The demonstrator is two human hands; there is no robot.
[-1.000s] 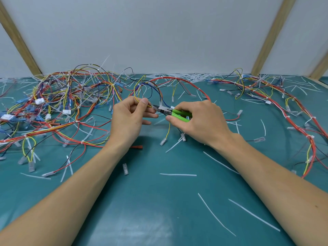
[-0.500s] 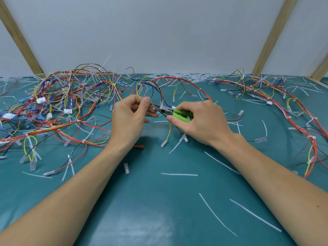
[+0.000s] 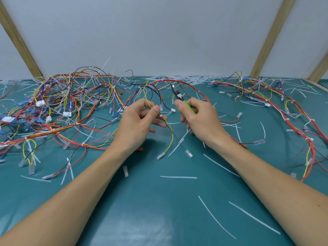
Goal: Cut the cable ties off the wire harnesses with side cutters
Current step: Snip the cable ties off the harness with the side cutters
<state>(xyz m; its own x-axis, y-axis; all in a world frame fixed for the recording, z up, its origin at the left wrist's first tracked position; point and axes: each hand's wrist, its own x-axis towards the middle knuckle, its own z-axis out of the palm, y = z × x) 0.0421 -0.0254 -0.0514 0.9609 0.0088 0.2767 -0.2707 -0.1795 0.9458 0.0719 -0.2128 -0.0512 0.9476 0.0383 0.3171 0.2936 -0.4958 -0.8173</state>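
Note:
My left hand (image 3: 137, 121) pinches a thin yellow and black wire pair (image 3: 170, 134) of a harness, just above a small white cable tie (image 3: 160, 115) on it. The pair hangs down to two clear-sleeved terminals on the mat. My right hand (image 3: 200, 119) grips green-handled side cutters (image 3: 179, 96), jaws pointing up and away, a hand's width right of the tie. A red-wired harness (image 3: 188, 85) arches behind both hands.
A large tangle of harnesses (image 3: 62, 107) covers the left of the teal mat (image 3: 159, 210). Another long red harness (image 3: 292, 118) runs down the right side. Several cut white tie strips (image 3: 178, 177) lie scattered on the mat. A white wall stands behind.
The cutters have pulled away from the wire at my left fingers and swung so the jaws point up. My hands have moved apart, and the wire pair now hangs free below my left hand.

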